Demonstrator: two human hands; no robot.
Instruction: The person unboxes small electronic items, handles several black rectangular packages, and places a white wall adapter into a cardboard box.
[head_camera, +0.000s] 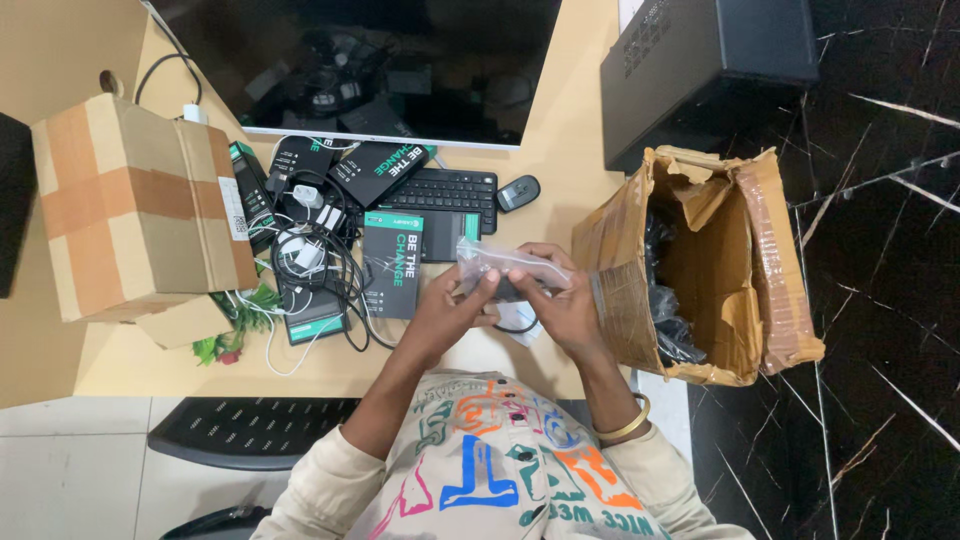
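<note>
Both my hands hold a clear plastic bag (500, 262) with a dark item inside, just above the near edge of the desk (560, 150). My left hand (452, 305) grips the bag's left end from below. At the bag's right end, my right hand (560, 300) has its fingers closed on the plastic. A black cable loop (518, 328) hangs beneath my hands. An open, torn cardboard box (700, 270) with black bagged items inside stands right beside my right hand.
Several dark product boxes (392, 262), white chargers and tangled cables (310, 255) lie left of my hands. A taped cardboard box (130, 205) sits far left. A keyboard (450, 190), mouse (518, 192) and monitor (370, 70) are behind. A black chair (250, 430) is below.
</note>
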